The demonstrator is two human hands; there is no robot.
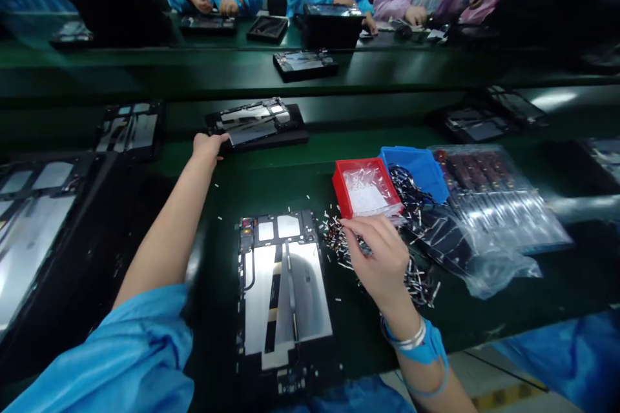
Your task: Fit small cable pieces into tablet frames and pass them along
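Note:
My left hand [207, 146] reaches far forward and grips the left edge of a black tray holding an opened tablet [256, 122] on the green belt. My right hand [380, 257] hovers over a heap of small black-and-white cable parts [416, 274], fingers curled in a pinch; whether it holds one is hidden. Between my arms lies another opened tablet [283, 290], back side up, showing silver plates and a black cable.
A red bin [339, 184] with small bags and a blue bin [416, 164] stand right of the tablet, beside clear plastic bags of parts [489, 206]. More trays with tablets [128, 129] lie left and across the belt. Several people in blue and pink coats work at the far side.

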